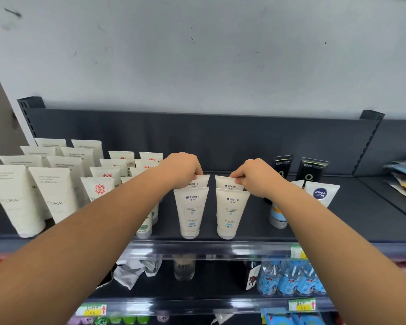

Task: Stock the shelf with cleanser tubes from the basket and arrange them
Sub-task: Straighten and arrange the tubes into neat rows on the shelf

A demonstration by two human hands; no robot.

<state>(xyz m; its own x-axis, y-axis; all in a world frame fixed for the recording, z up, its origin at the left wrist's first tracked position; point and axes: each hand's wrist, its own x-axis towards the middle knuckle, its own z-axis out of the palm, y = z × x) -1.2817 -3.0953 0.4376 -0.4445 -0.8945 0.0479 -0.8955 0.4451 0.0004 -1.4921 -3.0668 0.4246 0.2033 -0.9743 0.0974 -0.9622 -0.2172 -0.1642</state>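
Observation:
Two white cleanser tubes stand cap-down at the front of the dark shelf (256, 233): the front left tube (190, 212) and the front right tube (230, 213). Right behind each stands another white tube. My left hand (182, 168) pinches the top edge of the rear left tube (201, 181). My right hand (256, 175) pinches the top edge of the rear right tube (227, 184). Both tubes are upright in two short rows. No basket is in view.
Rows of white Floral tubes (54, 195) and red-logo tubes (101, 187) fill the shelf's left. Black men's tubes (311, 170) and a Nivea Men tube (320, 193) stand right. Packets (403, 174) lie far right. Water bottles (288, 277) sit on the lower shelf.

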